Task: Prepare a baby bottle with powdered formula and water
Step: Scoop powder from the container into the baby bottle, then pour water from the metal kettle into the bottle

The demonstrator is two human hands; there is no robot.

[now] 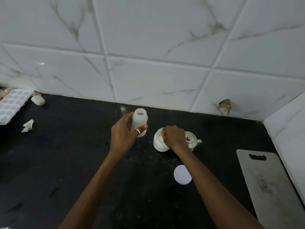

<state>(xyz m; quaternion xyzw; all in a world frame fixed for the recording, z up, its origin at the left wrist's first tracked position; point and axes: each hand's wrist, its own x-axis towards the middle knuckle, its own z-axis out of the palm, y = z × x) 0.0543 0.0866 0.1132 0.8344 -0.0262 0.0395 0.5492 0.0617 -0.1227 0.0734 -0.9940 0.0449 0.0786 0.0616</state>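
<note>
I find no legible text, label, brand, number or sign anywhere in my view. The bottle point(140, 121) carries faint reddish marks on its side, near its base and close to the rim, but they are too blurred for me to read as letters or figures. The jar point(159, 142) and the lid point(182, 174) show plain white surfaces with no print I can make out. The ice tray point(13, 103), the cutting board point(270, 184) and the wall tiles point(156, 76) bear no readable marking either; the tiles show only grey veining.
</note>
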